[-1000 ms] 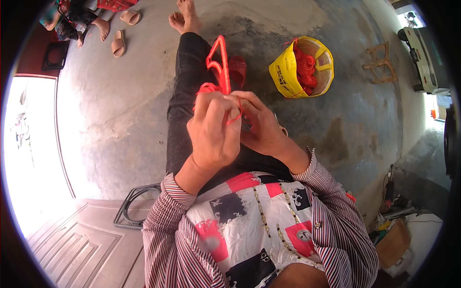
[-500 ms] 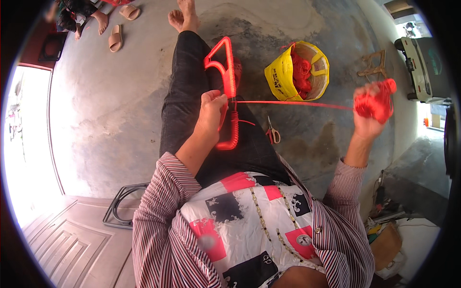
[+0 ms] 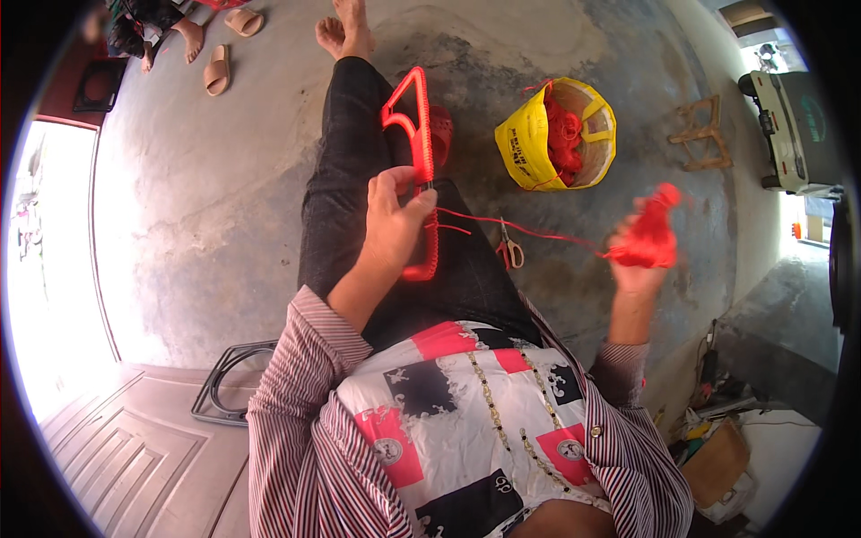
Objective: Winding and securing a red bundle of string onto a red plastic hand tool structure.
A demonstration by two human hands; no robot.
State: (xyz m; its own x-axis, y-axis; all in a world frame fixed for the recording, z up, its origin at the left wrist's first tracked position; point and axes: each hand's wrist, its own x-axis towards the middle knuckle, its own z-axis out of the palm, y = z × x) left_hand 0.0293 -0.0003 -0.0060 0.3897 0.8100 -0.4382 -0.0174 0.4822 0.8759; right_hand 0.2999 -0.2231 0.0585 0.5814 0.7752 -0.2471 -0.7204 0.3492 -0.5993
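My left hand (image 3: 395, 212) grips a long, narrow frame (image 3: 420, 117) wrapped closely in red cord, held over my dark trousers. Between its thumb and fingers a short dark stretch of the frame shows bare. Off to the right, my right hand (image 3: 633, 255) is closed round a bundle of red cord (image 3: 652, 235), slightly blurred. A slack red strand (image 3: 529, 231) runs from the bundle to the frame beside my left thumb. A short loose cord end (image 3: 456, 229) sticks out from the frame.
A yellow bag (image 3: 523, 148) with red cord inside stands ahead to the right. Scissors (image 3: 509, 251) lie on the floor by my leg. A small wooden stool (image 3: 704, 143) is at the right, sandals (image 3: 216, 72) at the far left. Another person's foot (image 3: 190, 43) is beyond.
My right hand has moved inward and down with the cord bundle. The strand, taut before, now sags. The frame has turned slightly in my left hand.
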